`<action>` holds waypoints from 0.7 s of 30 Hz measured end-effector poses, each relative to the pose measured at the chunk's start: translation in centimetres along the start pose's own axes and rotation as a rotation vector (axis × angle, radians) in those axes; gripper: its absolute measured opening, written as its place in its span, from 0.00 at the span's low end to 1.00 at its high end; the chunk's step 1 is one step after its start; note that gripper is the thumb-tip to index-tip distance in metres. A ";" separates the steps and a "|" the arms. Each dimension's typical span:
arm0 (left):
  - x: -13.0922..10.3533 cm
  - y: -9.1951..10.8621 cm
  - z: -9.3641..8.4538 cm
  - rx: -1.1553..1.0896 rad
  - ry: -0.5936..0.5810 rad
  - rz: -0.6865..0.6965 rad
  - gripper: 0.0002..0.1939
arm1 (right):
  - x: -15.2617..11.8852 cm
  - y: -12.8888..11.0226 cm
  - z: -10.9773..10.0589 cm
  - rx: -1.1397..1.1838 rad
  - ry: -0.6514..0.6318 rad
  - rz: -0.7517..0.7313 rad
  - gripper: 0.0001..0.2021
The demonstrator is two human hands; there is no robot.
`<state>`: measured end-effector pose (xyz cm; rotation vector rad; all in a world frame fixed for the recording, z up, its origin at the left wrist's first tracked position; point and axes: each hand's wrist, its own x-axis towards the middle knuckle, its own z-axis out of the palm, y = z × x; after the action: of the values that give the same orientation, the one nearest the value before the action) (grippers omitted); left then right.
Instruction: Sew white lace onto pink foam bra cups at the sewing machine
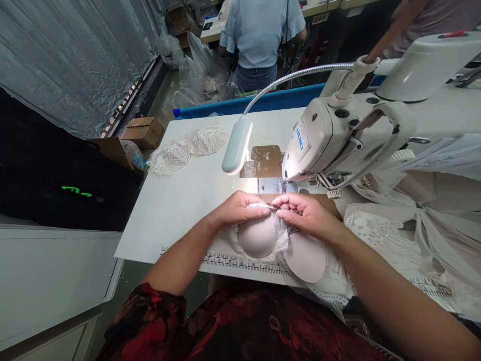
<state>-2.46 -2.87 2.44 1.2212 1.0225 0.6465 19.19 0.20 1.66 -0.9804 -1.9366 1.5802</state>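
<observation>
Close to the table's front edge lies a white lace bra point(259, 237) with smooth padded cups, the right-hand cup point(306, 255) hanging over the ruler marks. My left hand point(244, 207) pinches the bra's upper lace edge between thumb and fingers. Beside it, my right hand point(306, 210) is closed, its fingertips nearly meeting the left ones. A slim dark, shiny piece point(273, 206) shows between the two hands; its kind is hard to make out, and the right fingers partly cover it. Just beyond the hands is the needle area of a white sewing machine point(311, 135).
A lit lamp point(237, 145) on a bendable neck hangs over the white table point(150, 220). Another lace piece point(188, 148) lies at the back left. More lace and fabric point(383, 235) is heaped on the right. Beyond the blue edge, a person in light blue point(259, 35) sits.
</observation>
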 end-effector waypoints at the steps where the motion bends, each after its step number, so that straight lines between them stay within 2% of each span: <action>1: 0.0 0.0 0.1 0.009 -0.004 -0.002 0.19 | 0.0 -0.1 0.2 -0.004 0.004 -0.006 0.16; 8: 0.2 0.0 0.2 0.059 -0.041 -0.013 0.18 | 0.3 0.0 1.0 -0.161 0.048 -0.109 0.11; 12: 0.1 0.0 -0.2 0.087 -0.022 -0.009 0.18 | 0.3 0.0 0.4 -0.113 0.103 -0.051 0.12; 14: -0.1 -0.2 -0.8 0.112 0.033 0.003 0.18 | -0.2 -0.4 -0.3 -0.072 0.096 0.017 0.15; 16: -0.3 -0.6 -1.8 0.141 0.124 0.020 0.19 | -1.2 -0.9 -1.3 -0.148 0.086 0.068 0.19; 18: -0.4 -1.2 -3.1 0.207 0.223 0.039 0.18 | -2.5 -1.3 -2.4 -0.358 0.113 0.099 0.21; 21: -0.4 -1.8 -4.5 0.464 0.345 0.115 0.13 | -4.6 -1.0 -3.6 -0.667 0.137 0.168 0.25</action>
<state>-6.81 -1.67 0.72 1.6161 1.4527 0.7507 24.55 -1.06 3.88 -1.4938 -2.3774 0.8993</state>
